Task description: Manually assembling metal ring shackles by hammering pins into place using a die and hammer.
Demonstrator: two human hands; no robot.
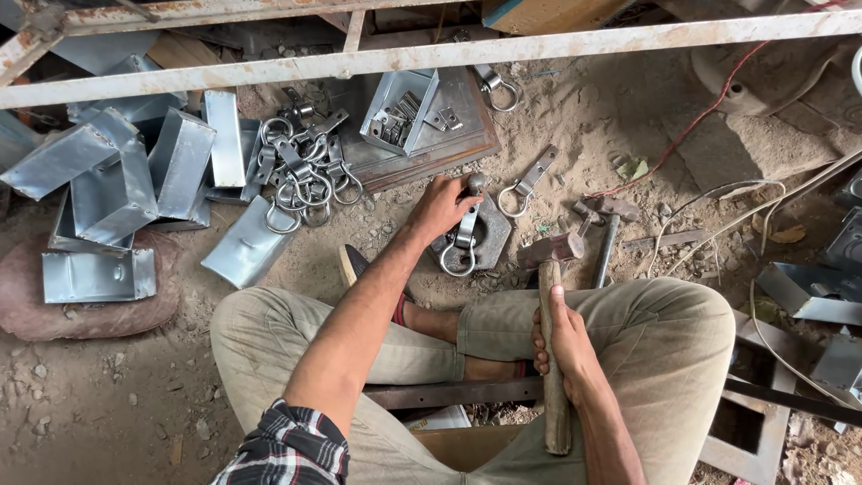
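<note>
My left hand [437, 207] reaches forward and pinches a metal ring latch [464, 235] that lies on a hexagonal steel block [492, 232] on the sandy ground. My right hand [564, 346] is closed around the wooden handle of a hammer [549, 305]. Its rusty head [549, 249] hovers just right of the block. I sit cross-legged in khaki trousers, with a sandal under my left forearm.
A heap of ring latches [303, 171] and folded sheet-metal boxes [108, 180] lie at the left. An open metal tray of small hinges [400, 112] sits on a board ahead. A second hammer [608, 229] and a loose latch [528, 184] lie right of the block. Rusty bars [431, 56] cross overhead.
</note>
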